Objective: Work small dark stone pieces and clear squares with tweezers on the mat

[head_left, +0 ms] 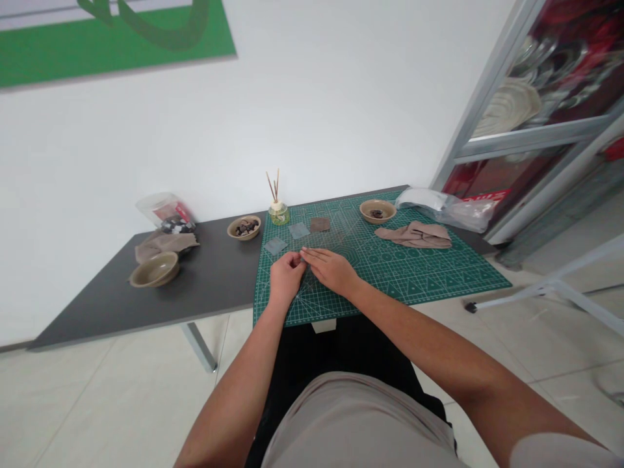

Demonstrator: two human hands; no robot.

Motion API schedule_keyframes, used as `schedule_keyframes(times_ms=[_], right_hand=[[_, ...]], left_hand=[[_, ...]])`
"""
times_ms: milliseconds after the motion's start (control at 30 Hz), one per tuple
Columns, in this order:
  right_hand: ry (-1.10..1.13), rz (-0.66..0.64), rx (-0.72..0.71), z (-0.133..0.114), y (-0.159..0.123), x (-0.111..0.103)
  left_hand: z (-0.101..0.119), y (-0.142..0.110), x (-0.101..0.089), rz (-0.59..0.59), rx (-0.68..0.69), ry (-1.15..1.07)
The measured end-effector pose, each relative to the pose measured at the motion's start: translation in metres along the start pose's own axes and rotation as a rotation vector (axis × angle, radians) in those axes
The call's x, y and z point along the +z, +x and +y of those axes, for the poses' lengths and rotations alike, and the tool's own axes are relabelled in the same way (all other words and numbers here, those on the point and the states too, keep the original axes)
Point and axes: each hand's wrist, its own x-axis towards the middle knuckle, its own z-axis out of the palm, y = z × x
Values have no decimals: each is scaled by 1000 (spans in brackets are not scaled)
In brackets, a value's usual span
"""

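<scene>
Head view: I sit at a dark table (pixel 121 305) with a green cutting mat (pixel 414 273) before me. My left hand (pixel 286 276) is on the mat's near left part, fingers curled in with fingertips pinched together at the top; whatever they pinch is too small to make out, perhaps a clear thin sheet edge. My right hand (pixel 331 268) lies just beside it, fingers extended nearly flat and pressed to the mat, tips touching or almost touching the left fingertips; I cannot tell whether it holds anything. Beyond the hands, on the mat: two pale square tiles (pixel 275 246), (pixel 299 230) and a brown tile (pixel 320 225), near but apart from my fingers. A reed diffuser (pixel 278 209) stands at the mat's far edge. Bowl of dark pieces (pixel 244 227) left of the mat; another bowl (pixel 377 210) and a folded cloth (pixel 414 235) to the right. Judgement: the flat hand should hold steady while the pinch works slowly, keeping both off the tiles.
</scene>
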Motion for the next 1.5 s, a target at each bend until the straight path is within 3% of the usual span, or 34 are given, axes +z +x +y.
schedule_keyframes(times_ms=[100, 267, 500, 633, 833, 1000, 1167, 1333, 1500], right_hand=[[17, -12, -31, 0, 1, 0], [-1, 5, 86, 2, 0, 2], [-6, -13, 3, -2, 1, -1], [-26, 1, 68, -1, 0, -1], [-28, -29, -9, -3, 0, 0], [-28, -2, 74, -4, 1, 0], [-8, -17, -13, -4, 0, 0], [-12, -15, 87, -4, 0, 0], [-8, -11, 1, -5, 0, 0]], left_hand=[[1, -1, 0, 10, 8, 32], [3, -3, 0, 25, -27, -91], [0, -3, 1, 55, -38, -82], [1, -5, 0, 83, -40, -136], [2, -4, 0, 56, -8, -40], [0, -4, 1, 61, -10, -82], [0, -5, 2, 75, 14, -34], [0, -6, 2, 71, -4, -73], [1, -6, 1, 86, 4, 6]])
